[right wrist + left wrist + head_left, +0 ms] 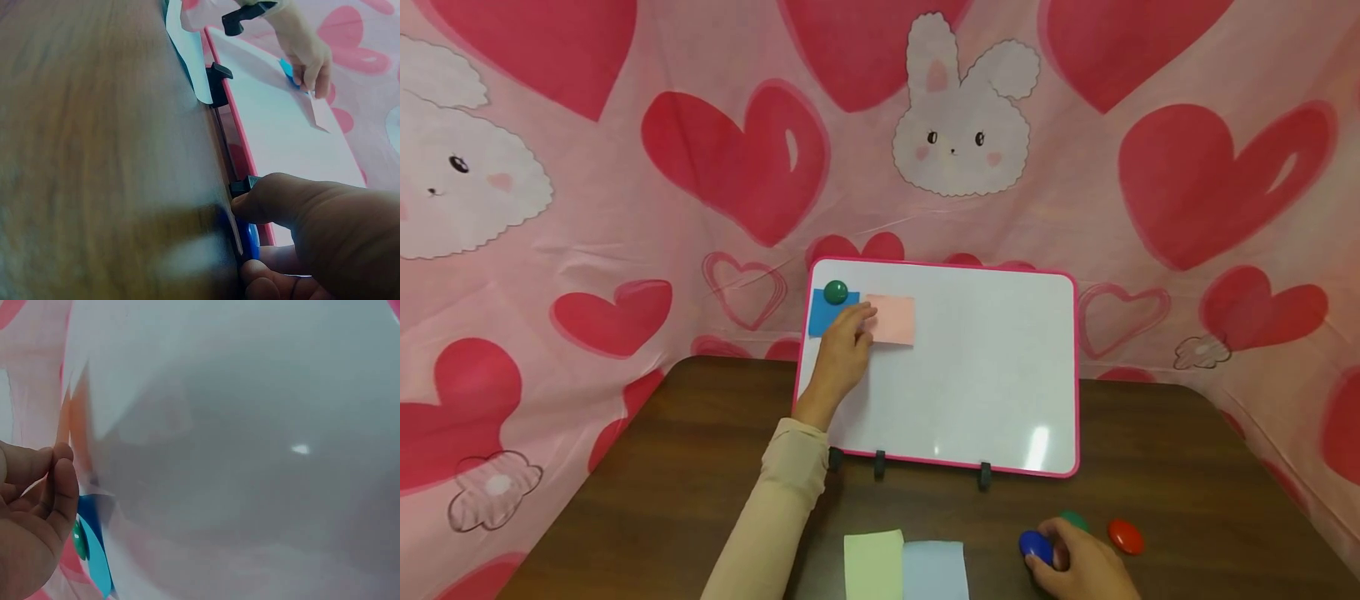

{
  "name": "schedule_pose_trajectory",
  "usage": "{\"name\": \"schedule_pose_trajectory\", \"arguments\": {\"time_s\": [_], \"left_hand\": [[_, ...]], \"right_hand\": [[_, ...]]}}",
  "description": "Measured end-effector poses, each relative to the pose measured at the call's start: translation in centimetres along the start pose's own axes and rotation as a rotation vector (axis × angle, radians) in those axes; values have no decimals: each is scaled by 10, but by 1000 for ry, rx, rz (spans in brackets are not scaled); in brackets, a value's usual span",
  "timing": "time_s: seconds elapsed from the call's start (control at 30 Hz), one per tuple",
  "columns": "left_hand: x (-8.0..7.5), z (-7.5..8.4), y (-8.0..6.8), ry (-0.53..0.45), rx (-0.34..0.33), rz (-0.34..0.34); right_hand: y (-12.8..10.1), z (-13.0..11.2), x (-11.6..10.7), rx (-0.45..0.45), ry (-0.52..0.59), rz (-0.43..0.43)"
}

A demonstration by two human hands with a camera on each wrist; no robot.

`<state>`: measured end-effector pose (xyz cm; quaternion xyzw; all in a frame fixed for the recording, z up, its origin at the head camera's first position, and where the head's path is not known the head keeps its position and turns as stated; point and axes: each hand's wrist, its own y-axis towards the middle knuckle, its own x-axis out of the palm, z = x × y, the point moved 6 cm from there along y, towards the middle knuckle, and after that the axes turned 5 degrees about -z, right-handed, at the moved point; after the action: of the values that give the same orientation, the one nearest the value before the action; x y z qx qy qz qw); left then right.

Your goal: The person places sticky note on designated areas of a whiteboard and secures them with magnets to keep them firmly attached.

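Observation:
My left hand [844,354] is up at the left part of a whiteboard [992,367] with a pink rim. Between thumb and fingers it pinches the left edge of a pink paper note [893,322], which stands out from the board in the right wrist view. Just left of it a blue note [822,323] is on the board under a round green magnet [835,292], partly covered by my fingers. Down on the table's right side, my right hand [1090,567] grips a round blue magnet [1036,546] at its edge, close to the tabletop.
A red magnet [1126,537] and a second green magnet [1074,521], partly hidden, lie near my right hand. Pale green [874,567] and pale blue notes [936,571] lie at the front of the wooden table [700,467]. Black clips [984,476] hold the board's lower edge.

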<state>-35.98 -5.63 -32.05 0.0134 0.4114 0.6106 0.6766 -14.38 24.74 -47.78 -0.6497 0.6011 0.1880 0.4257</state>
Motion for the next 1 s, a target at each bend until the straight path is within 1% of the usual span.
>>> {"name": "schedule_pose_trajectory", "arguments": {"time_s": [0.2, 0.4, 0.63, 0.7, 0.87, 1.0], "left_hand": [[2, -5, 2, 28, -36, -43], [4, -9, 6, 55, -56, -63], [6, -8, 7, 110, -56, -70], [6, -7, 7, 121, -68, -75], [7, -6, 9, 207, -78, -80], [12, -4, 10, 353, -25, -57]], "right_hand": [[0, -1, 1, 0, 6, 9], [0, -1, 2, -6, 4, 28], [2, 0, 3, 18, 9, 1], [2, 1, 3, 20, 9, -3], [1, 1, 3, 20, 8, 0], [0, 0, 3, 18, 0, 4]]}}
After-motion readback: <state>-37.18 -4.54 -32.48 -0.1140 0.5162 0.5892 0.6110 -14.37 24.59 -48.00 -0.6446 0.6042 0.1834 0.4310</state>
